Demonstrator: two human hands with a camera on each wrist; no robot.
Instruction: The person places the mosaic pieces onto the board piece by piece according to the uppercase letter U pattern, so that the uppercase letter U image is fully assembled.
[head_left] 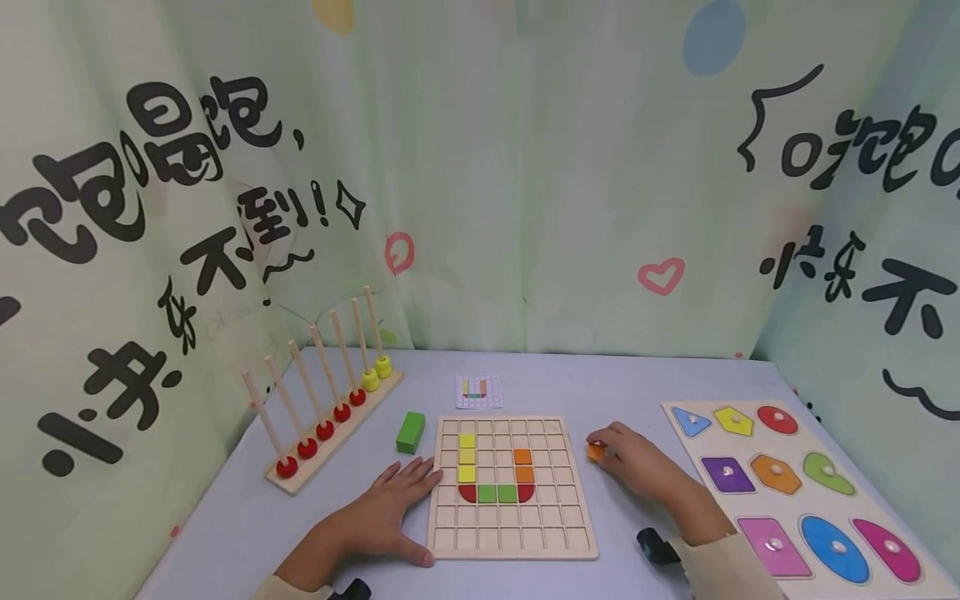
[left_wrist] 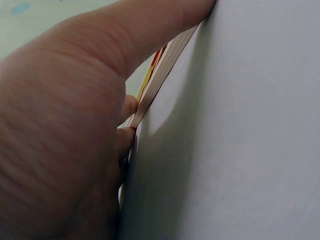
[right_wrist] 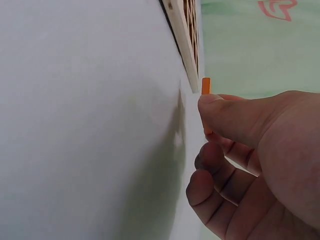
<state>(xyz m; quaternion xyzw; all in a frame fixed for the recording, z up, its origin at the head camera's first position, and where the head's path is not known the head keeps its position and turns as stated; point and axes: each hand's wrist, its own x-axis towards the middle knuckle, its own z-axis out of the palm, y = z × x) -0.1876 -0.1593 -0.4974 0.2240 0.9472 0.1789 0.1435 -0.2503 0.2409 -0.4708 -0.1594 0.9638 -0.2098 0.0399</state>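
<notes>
A wooden grid board [head_left: 555,533] lies on the table with yellow, red, green and orange tiles set in a U shape. My left hand [head_left: 386,512] rests at the board's left edge, fingers spread, thumb near the lower left corner; the left wrist view shows the thumb [left_wrist: 155,25] by the board's side. To the right of the board, my right hand [head_left: 641,467] pinches a small orange tile [right_wrist: 206,86] between thumb and finger, the other fingers loosely bent. Behind the board lies a small pattern card [head_left: 491,402] with a similar U.
A green block [head_left: 410,433] stands left of the board. Farther left is a wooden peg rack [head_left: 300,471] with red and yellow beads. At the right lies a shape puzzle board [head_left: 750,508] with knobbed pieces. Printed curtains surround the table.
</notes>
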